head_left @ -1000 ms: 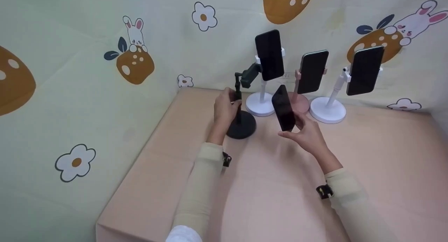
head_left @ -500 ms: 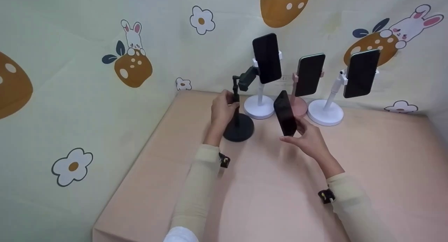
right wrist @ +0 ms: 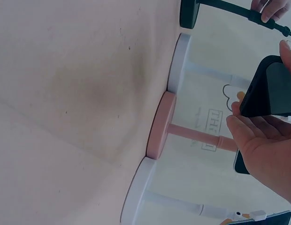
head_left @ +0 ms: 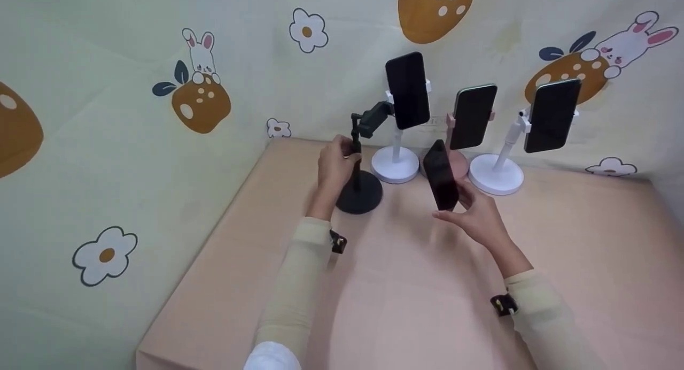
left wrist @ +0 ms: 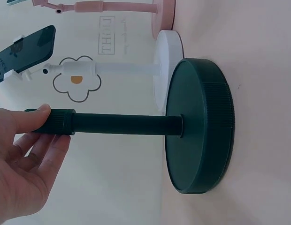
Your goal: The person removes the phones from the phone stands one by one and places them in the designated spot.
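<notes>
Gripped in the right hand (head_left: pixel 478 216), the loose phone (head_left: pixel 442 177) has moved slightly farther from the dark stand (head_left: pixel 357 180) than it was a second ago, toward the worktop's right edge. Thumb and fingers hold this phone narrowly between them, tilted and clear of the worktop (head_left: pixel 406 306). Thumb and fingers of the left hand (head_left: pixel 335 168) close round the collar high on the dark stand's pole; its round base sits near the worktop's left back corner, and its empty clamp (head_left: pixel 375 118) angles out to the right. Along the back edge, left to right, come a white stand (head_left: pixel 395 165), a pink stand (head_left: pixel 458 164) partly behind the loose phone, and a second white stand (head_left: pixel 497 175), each with a dark-screened phone in its holder. Beyond that edge hangs a pale backdrop (head_left: pixel 240 54) printed with flowers, rabbits and orange-brown fruit. Both forearms wear pale sleeves (head_left: pixel 291 284).
</notes>
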`<state>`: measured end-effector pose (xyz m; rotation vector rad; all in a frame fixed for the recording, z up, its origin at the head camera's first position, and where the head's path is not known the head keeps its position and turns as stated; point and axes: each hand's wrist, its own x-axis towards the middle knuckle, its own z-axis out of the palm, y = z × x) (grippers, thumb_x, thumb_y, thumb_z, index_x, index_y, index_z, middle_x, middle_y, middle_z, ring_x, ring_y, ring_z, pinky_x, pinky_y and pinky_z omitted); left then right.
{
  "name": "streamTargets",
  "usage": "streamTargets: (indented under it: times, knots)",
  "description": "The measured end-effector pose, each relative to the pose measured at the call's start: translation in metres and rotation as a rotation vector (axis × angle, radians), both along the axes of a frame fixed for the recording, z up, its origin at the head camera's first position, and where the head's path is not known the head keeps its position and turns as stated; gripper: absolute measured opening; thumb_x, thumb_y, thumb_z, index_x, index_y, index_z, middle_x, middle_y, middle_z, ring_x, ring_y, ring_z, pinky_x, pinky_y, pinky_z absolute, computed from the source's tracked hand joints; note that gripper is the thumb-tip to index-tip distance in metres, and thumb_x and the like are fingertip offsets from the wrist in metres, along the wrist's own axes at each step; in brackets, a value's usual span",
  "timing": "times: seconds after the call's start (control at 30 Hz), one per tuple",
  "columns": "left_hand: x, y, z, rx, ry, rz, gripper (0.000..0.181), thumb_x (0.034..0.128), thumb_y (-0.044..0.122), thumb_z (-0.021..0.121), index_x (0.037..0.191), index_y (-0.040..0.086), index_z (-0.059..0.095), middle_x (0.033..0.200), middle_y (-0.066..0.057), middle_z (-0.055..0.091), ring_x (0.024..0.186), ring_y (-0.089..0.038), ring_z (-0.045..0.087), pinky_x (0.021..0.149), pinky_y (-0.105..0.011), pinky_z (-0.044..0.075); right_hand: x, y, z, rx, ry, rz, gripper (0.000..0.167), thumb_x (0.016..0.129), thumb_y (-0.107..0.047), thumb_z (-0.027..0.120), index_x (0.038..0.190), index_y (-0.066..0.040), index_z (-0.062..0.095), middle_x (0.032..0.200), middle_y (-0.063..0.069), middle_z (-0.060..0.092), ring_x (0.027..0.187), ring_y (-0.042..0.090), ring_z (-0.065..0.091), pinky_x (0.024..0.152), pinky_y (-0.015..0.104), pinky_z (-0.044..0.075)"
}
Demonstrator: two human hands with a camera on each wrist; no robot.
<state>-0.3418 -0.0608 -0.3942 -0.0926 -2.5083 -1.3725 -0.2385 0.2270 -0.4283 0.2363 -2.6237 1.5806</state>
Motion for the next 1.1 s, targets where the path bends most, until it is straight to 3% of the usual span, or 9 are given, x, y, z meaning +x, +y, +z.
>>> streamTargets:
  times: [0.6, 0.83, 1.1]
  knots:
    - [-0.026, -0.005, 0.005, 0.051, -0.015, 0.037, 0.024, 0.0931, 0.008, 0.067, 0.116, 0.005, 0.063, 0.113, -0.012, 0.072, 0.106, -0.024, 0.069, 0.095, -0.038, 0.055, 0.013, 0.019, 0.003, -0.001, -0.023, -0.04, 0.094, 0.077, -0.019, 0.087, 0.152, 0.004, 0.033, 0.152, 0.026, 0.043, 0.144, 0.035, 0.042, 0.117, 0.04, 0.036]
    - [-0.03, -0.015, 0.009, 0.081, -0.005, 0.073, 0.025, 0.0928, 0.007, 0.067, 0.117, 0.005, 0.063, 0.114, -0.013, 0.072, 0.107, -0.024, 0.068, 0.095, -0.039, 0.055, 0.014, 0.022, 0.006, -0.001, -0.021, -0.047, 0.093, 0.078, -0.022, 0.087, 0.151, 0.003, 0.035, 0.152, 0.024, 0.044, 0.143, 0.034, 0.044, 0.116, 0.039, 0.037]
    - [-0.037, -0.013, 0.006, 0.076, -0.02, 0.056, 0.025, 0.0937, 0.008, 0.067, 0.119, 0.005, 0.062, 0.116, -0.013, 0.072, 0.108, -0.024, 0.068, 0.097, -0.038, 0.054, 0.017, 0.029, 0.011, 0.02, -0.031, -0.06, 0.092, 0.08, -0.023, 0.085, 0.151, 0.003, 0.034, 0.151, 0.024, 0.045, 0.142, 0.034, 0.045, 0.115, 0.039, 0.036]
